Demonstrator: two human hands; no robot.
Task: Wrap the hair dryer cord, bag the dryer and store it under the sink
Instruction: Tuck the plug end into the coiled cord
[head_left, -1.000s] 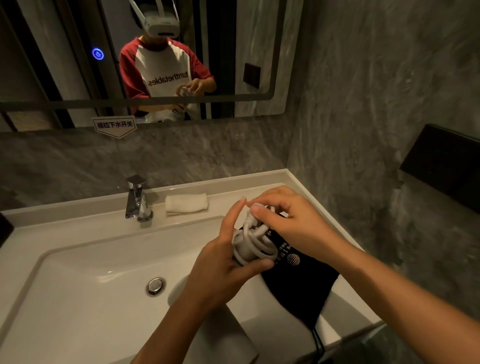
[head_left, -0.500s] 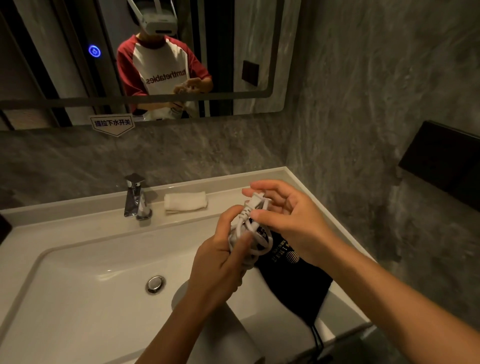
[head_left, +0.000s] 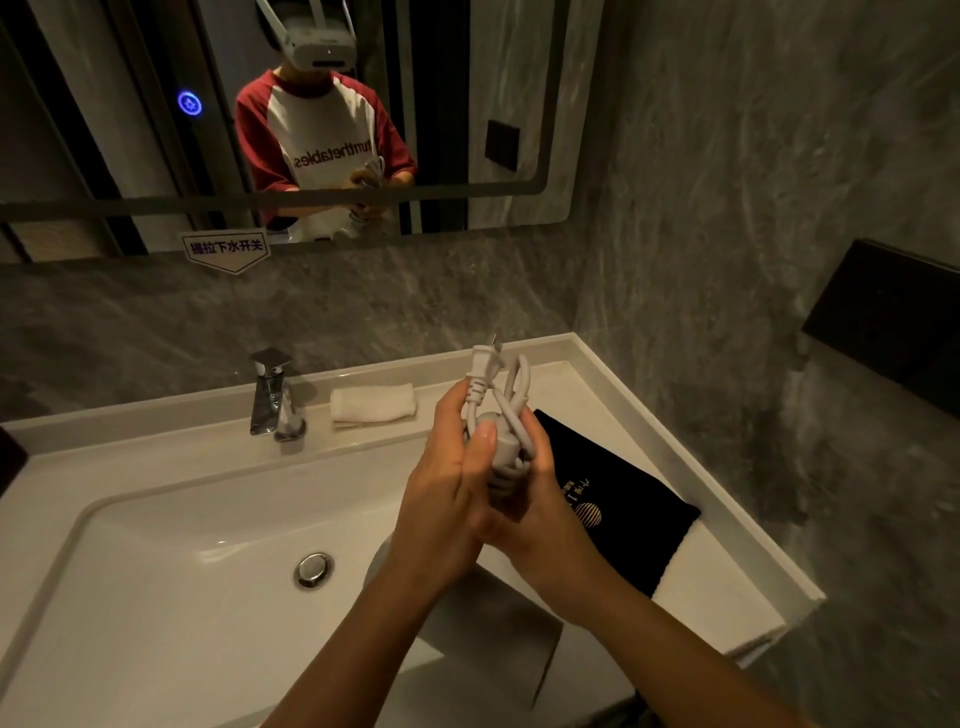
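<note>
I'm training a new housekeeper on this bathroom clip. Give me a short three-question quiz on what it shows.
1. True or false: the black bag lies inside the basin.
2. What sticks up above the hands?
3. The folded white towel sits: A) beside the faucet, B) on the bag, C) over the drain.

Key:
1. False; it lies on the counter, right of the basin.
2. The plug of the white cord, which the left hand and right hand grip together.
3. A.
</note>
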